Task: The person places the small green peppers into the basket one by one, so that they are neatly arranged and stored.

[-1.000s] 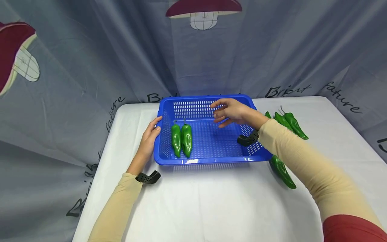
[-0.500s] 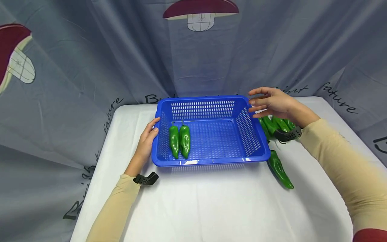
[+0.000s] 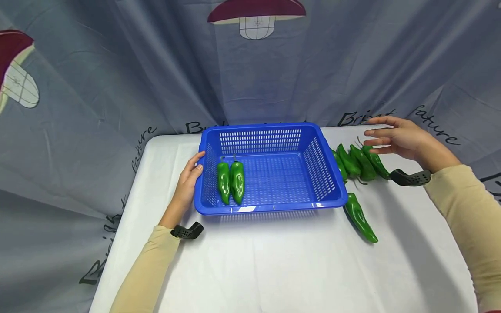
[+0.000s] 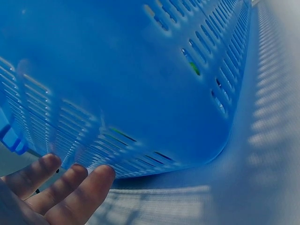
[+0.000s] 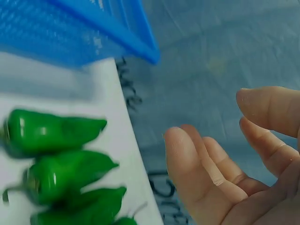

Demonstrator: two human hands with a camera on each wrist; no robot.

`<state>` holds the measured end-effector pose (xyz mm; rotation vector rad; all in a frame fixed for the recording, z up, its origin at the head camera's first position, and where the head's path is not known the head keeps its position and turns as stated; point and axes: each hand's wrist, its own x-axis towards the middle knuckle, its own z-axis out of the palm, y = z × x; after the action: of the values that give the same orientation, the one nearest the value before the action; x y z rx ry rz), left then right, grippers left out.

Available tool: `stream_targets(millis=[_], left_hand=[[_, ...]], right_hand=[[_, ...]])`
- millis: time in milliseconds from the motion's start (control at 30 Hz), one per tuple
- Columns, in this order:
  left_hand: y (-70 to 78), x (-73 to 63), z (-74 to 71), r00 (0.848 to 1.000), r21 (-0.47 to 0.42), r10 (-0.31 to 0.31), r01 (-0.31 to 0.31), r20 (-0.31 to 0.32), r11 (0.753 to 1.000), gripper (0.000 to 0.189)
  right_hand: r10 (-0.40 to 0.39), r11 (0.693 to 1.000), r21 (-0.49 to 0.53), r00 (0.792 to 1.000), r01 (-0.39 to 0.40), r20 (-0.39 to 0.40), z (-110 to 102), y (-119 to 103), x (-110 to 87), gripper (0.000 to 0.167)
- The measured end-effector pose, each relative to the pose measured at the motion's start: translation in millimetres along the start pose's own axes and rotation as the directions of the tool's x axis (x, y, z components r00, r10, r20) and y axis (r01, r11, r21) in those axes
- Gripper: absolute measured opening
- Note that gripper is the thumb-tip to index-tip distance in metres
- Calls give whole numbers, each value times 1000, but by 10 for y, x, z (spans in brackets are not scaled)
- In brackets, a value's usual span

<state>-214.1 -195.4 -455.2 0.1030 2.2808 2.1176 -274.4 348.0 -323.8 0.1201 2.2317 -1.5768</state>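
Note:
A blue plastic basket (image 3: 270,208) with slotted walls stands on the white table. My left hand (image 3: 184,184) holds its left rim, thumb and forefinger at the edge; in the left wrist view the other fingers (image 4: 89,192) lie beside the outer wall. Inside the basket two green peppers (image 3: 237,182) lie side by side at the left end. My right hand (image 3: 407,139) is raised past the far right corner, fingers spread and slightly bent, holding nothing. It is nearest to a row of several green peppers (image 3: 363,163) at the basket's right, also seen in the right wrist view.
A single green pepper (image 3: 361,219) lies apart, close to the basket's front right corner. The white tablecloth (image 3: 274,261) spreads in front of the basket. Behind the table's back edge hangs a grey printed curtain (image 3: 266,82).
My right hand has moved right, from over the basket to above the far right of the table, uncovering the pepper row. The left hand keeps its place at the rim.

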Motion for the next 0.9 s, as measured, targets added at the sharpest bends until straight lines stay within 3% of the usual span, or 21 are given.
stream_targets(millis=[333, 600, 900], left_hand=[[-23, -17, -32, 1000, -5, -6, 6, 9, 1000, 50], [-19, -8, -20, 1000, -1, 3, -3, 8, 1000, 49], [-16, -7, -21, 1000, 10, 6, -6, 6, 1000, 49]], right_hand=[[47, 999, -3, 997, -47, -58, -357, 320, 52, 28], [84, 996, 12, 992, -83, -90, -489, 477, 122, 26], [30, 979, -192, 976, -72, -216, -481, 710, 302, 26]])
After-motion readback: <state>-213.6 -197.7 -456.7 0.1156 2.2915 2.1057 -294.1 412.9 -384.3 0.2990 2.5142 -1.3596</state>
